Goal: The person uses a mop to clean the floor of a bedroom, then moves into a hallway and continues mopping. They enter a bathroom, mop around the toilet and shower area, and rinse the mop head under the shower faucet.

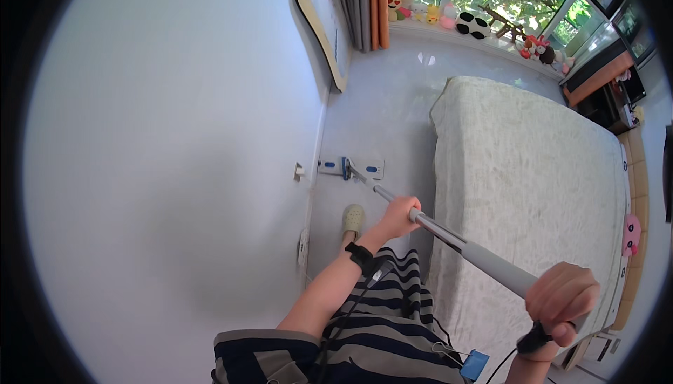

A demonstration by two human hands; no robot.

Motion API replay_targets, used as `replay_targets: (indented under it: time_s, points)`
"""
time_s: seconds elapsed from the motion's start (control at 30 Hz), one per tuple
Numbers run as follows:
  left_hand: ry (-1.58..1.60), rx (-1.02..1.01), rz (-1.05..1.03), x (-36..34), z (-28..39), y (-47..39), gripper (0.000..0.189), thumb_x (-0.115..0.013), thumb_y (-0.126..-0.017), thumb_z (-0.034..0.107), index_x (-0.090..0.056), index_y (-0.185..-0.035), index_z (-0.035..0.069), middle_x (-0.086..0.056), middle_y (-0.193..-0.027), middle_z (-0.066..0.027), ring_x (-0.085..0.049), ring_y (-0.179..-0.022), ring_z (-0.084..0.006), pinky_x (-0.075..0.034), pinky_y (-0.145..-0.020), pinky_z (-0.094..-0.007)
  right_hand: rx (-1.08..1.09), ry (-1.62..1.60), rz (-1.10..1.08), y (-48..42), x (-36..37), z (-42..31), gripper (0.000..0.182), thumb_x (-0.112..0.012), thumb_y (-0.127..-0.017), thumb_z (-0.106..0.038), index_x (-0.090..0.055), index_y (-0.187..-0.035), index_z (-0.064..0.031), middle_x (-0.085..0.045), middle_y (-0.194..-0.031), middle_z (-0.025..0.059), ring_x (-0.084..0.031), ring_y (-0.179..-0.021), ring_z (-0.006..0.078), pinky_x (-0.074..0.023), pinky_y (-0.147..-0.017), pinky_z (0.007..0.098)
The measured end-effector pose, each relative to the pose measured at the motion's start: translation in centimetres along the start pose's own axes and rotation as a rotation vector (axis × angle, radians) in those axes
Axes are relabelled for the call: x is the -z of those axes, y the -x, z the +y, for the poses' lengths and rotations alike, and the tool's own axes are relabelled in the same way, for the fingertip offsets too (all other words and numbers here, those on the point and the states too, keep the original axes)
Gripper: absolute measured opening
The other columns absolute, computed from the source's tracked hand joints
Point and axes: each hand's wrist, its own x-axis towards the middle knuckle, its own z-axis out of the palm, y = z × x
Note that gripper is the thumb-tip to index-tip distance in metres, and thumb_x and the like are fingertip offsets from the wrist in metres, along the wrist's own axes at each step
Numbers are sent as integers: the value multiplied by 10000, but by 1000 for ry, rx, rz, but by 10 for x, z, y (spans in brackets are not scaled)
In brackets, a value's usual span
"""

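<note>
A flat mop with a white and metal handle (494,264) runs slantwise across my front. My left hand (400,217) grips the metal pole about midway down. My right hand (562,294) is wrapped around the thick white grip near the top end. The wide mop head (370,168), white with blue parts, lies flat on the pale glossy floor (376,116), one end close to the left wall. My clog (354,218) stands on the floor just short of the mop head.
A bed with a pale cover (536,189) fills the right side. Along the white wall (173,121) are a socket with a plug (298,172), a power strip (303,247) and a leaning wavy-framed mirror (320,21). Plush toys line the windowsill (420,31); curtains (363,5) hang beside it.
</note>
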Motion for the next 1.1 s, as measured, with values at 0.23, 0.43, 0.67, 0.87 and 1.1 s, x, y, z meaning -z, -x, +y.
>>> replay_targets:
  time_s: [0.23, 0.43, 0.67, 0.87, 1.1]
  points:
    - [129, 97, -400, -54, 70, 109, 301, -768, -676, 252, -559, -794, 70, -615, -730, -104, -600, -702, -283, -448, -608, -368, -102, -237, -207, 34, 24, -88, 291, -607, -769, 27, -382, -600, -49, -534, -455, 111, -545, -357, 193, -503, -362, 293]
    - [232, 244, -690, -55, 83, 147, 316, -747, -715, 324, -584, -810, 71, -617, -732, -129, -604, -691, -277, -452, -606, -354, -138, -116, 49, 76, 4, -106, 284, -652, -722, -16, -402, -591, -46, -531, -448, 109, -533, -331, 192, -503, -336, 316]
    - [98, -117, -471, -48, 92, 138, 326, -750, -699, 332, -565, -746, 67, -594, -706, -120, -579, -701, -326, -444, -602, -388, -27, 192, 159, 112, -36, -136, 253, -630, -748, -135, -422, -610, -92, -510, -484, 10, -492, -372, 131, -466, -469, 224]
    - [60, -75, -29, -30, 12, 183, 268, -771, -646, 176, -534, -738, 92, -578, -746, -90, -550, -714, -332, -433, -618, -410, -61, 394, 197, 137, -161, -89, 340, -681, -764, -243, -404, -597, -138, -493, -461, -35, -528, -383, 99, -423, -355, 229]
    - [-33, -72, 19, -37, 23, 274, 246, -740, -663, 168, -513, -736, 108, -574, -748, -61, -541, -763, -310, -428, -655, -403, -27, 227, -100, 183, -218, -112, 318, -676, -757, -181, -409, -595, -122, -536, -471, -23, -553, -384, 104, -499, -409, 224]
